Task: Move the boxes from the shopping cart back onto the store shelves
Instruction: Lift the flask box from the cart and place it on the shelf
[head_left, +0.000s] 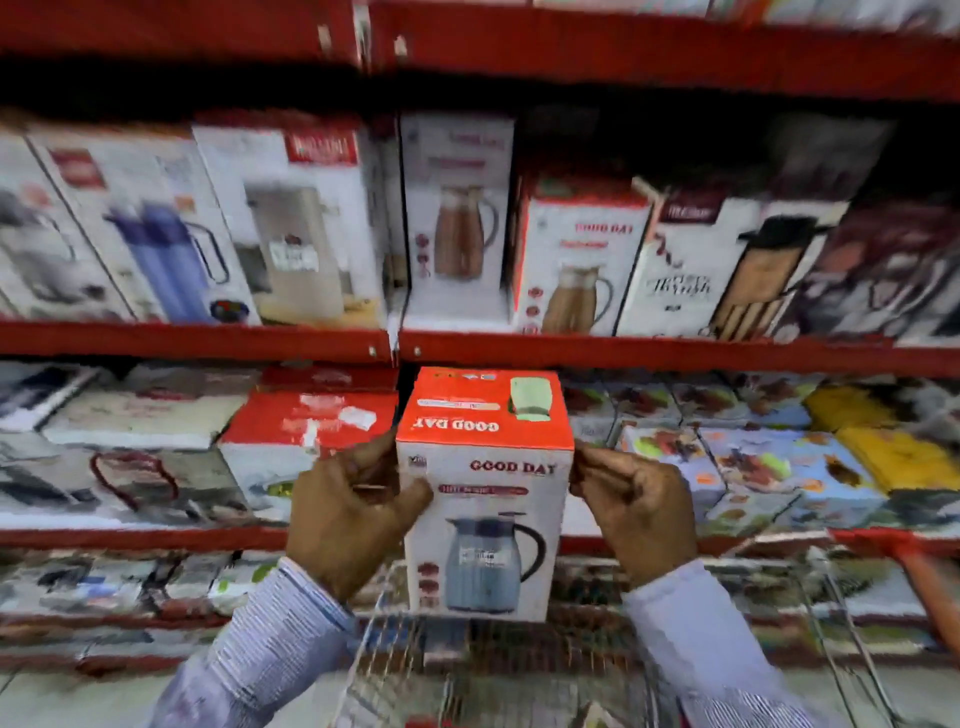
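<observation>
A white and red "Good Day" box (485, 493) with a blue jug pictured on its front is held upright in mid-air above the wire shopping cart (395, 670). My left hand (348, 514) grips its left side, thumb on the front face. My right hand (636, 514) pinches its right edge near the top. The box hangs in front of the middle red shelf (675, 353), level with the row below it. A matching Good Day box (576, 260) with a tan jug stands on that upper shelf.
Red metal shelves (197, 340) run across the whole view, packed with flask and jug boxes above and flat dinnerware boxes below. A dark gap (571, 140) opens above the shorter Good Day box. The cart's orange handle (930, 587) sits at right.
</observation>
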